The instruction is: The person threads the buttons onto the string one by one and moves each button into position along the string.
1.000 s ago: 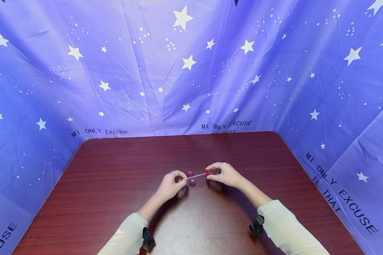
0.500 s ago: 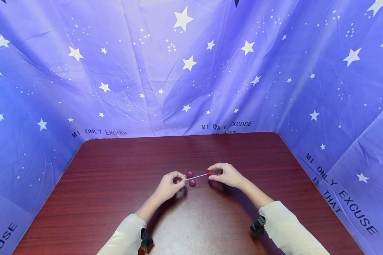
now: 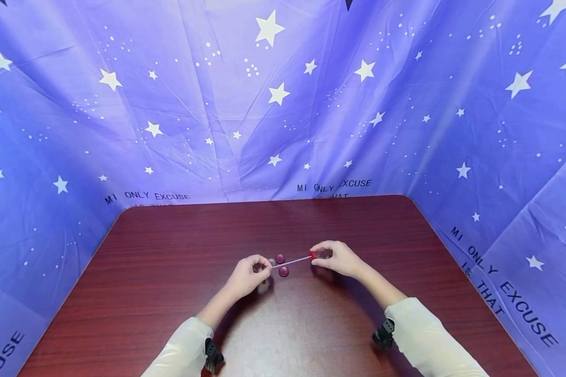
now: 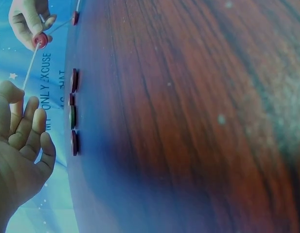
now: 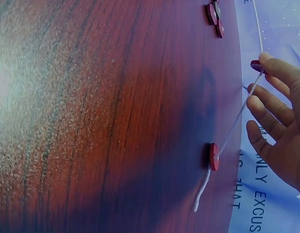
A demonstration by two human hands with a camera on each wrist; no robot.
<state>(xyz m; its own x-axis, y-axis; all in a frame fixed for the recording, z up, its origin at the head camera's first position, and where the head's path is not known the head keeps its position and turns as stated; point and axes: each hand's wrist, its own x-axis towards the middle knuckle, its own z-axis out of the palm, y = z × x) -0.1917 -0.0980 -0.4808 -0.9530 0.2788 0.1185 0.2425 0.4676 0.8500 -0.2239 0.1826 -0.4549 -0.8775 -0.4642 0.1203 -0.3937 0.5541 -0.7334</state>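
Observation:
My left hand point(image 3: 247, 275) pinches a pale string point(image 3: 290, 262) between thumb and forefinger. The string runs taut above the table to my right hand point(image 3: 338, 258), which pinches a red button point(image 3: 313, 255) threaded on it. In the right wrist view the string hangs from that hand down to a second red button point(image 5: 214, 157), standing nearly on edge at the table. Past it, a short string tail point(image 5: 202, 190) lies on the wood. Two dark red buttons, one farther point(image 3: 280, 258) and one nearer point(image 3: 283, 271), lie under the taut string, beside a greyish button point(image 3: 271, 262).
The dark red wooden table point(image 3: 179, 241) has rounded far corners. A blue-purple cloth point(image 3: 245, 115) with white stars and lettering surrounds its back and sides. In the left wrist view several loose buttons point(image 4: 74, 80) stand out along the table surface.
My right hand has shifted slightly right with the red button, and my left hand slightly left. The taut string between them is longer, and the greyish button shows more beside my left fingers.

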